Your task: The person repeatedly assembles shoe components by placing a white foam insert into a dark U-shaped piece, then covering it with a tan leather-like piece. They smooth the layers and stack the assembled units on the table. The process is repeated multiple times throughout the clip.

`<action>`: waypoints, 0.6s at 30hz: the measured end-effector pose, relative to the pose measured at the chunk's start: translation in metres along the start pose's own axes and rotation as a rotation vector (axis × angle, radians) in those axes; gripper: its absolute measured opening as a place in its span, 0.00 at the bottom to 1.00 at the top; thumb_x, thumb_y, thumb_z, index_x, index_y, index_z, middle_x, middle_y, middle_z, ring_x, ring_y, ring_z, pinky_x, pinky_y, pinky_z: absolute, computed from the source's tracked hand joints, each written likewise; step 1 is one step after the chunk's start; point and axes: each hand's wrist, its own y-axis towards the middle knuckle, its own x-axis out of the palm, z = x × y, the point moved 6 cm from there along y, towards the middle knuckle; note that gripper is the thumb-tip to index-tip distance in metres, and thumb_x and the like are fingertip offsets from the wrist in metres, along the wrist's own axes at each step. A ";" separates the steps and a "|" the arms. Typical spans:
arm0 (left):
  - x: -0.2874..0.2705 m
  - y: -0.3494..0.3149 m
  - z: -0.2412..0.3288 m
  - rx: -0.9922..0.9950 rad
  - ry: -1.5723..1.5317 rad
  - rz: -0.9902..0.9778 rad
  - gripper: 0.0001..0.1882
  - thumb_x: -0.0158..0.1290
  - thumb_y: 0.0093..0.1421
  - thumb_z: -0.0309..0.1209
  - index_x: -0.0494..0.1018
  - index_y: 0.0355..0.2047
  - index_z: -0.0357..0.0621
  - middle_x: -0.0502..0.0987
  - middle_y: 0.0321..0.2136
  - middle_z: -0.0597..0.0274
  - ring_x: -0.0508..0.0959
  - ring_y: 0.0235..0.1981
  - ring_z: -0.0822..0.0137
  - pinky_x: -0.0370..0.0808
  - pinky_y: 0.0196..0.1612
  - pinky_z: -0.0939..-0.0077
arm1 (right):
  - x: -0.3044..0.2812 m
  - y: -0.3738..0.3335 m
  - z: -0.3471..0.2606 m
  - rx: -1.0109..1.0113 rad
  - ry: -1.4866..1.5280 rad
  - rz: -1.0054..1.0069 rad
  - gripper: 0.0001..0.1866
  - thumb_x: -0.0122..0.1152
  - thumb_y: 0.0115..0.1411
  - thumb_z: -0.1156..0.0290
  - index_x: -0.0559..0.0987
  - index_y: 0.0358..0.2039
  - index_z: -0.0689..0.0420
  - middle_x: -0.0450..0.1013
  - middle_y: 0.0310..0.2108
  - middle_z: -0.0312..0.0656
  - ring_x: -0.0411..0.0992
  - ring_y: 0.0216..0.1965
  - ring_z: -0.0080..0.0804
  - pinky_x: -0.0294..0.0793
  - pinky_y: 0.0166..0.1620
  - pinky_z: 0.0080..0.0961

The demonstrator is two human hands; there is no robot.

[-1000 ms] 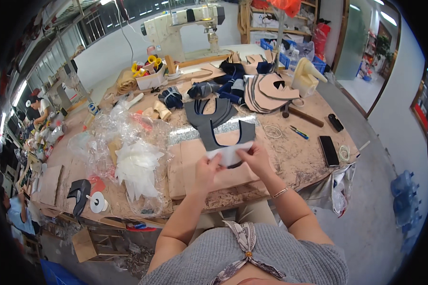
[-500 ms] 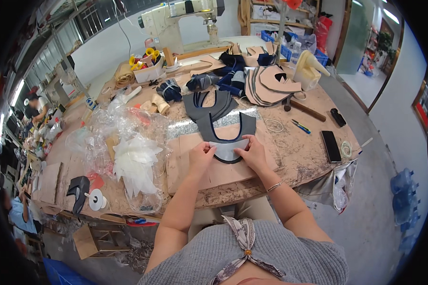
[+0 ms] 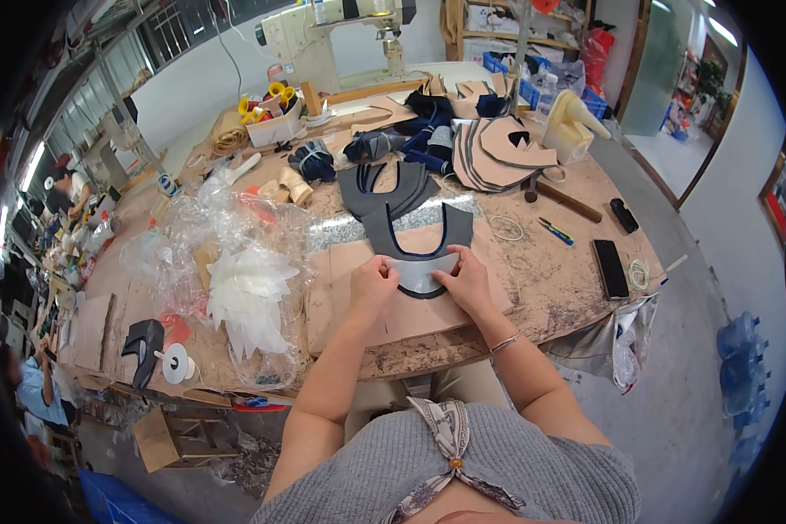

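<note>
Lowered and flatter than a second ago, the white crescent-shaped patch (image 3: 421, 274) now lies over the curved bottom of a grey U-shaped piece (image 3: 381, 232) with dark edging, on a tan sheet (image 3: 348, 307) in front of me. My left hand (image 3: 374, 285) pinches the patch's left end between thumb and fingers; my right hand (image 3: 465, 284) holds its right end, thumb on its face. Just beyond lie more grey curved pieces (image 3: 358, 194); rightward, a hammer (image 3: 570, 201) and a black smartphone (image 3: 610, 269).
</note>
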 end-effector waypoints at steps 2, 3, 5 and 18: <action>0.002 -0.001 0.001 0.041 0.030 0.001 0.07 0.55 0.50 0.28 0.77 0.31 0.43 0.78 0.20 0.58 0.79 0.22 0.62 0.75 0.28 0.69 | 0.000 0.000 0.001 -0.001 0.011 0.002 0.28 0.74 0.43 0.69 0.74 0.46 0.60 0.70 0.20 0.38 0.70 0.21 0.29 0.70 0.28 0.26; 0.002 -0.002 0.002 0.062 0.045 0.001 0.07 0.55 0.50 0.27 0.77 0.32 0.43 0.78 0.20 0.58 0.79 0.22 0.61 0.75 0.28 0.68 | 0.000 0.001 0.004 -0.002 0.018 0.006 0.29 0.73 0.44 0.69 0.74 0.47 0.60 0.70 0.20 0.38 0.70 0.21 0.29 0.70 0.27 0.26; 0.002 -0.004 0.011 0.115 0.130 0.016 0.09 0.55 0.51 0.27 0.76 0.34 0.44 0.78 0.21 0.57 0.79 0.25 0.58 0.76 0.30 0.65 | 0.001 0.001 0.004 0.009 0.029 0.003 0.29 0.73 0.44 0.70 0.74 0.47 0.60 0.71 0.20 0.39 0.70 0.22 0.30 0.70 0.28 0.26; -0.068 0.008 0.013 0.093 0.491 0.071 0.07 0.53 0.57 0.30 0.74 0.34 0.42 0.79 0.26 0.52 0.79 0.33 0.50 0.76 0.37 0.58 | 0.001 -0.004 -0.013 -0.225 -0.214 0.011 0.33 0.70 0.45 0.74 0.67 0.52 0.61 0.70 0.24 0.43 0.69 0.32 0.40 0.69 0.38 0.34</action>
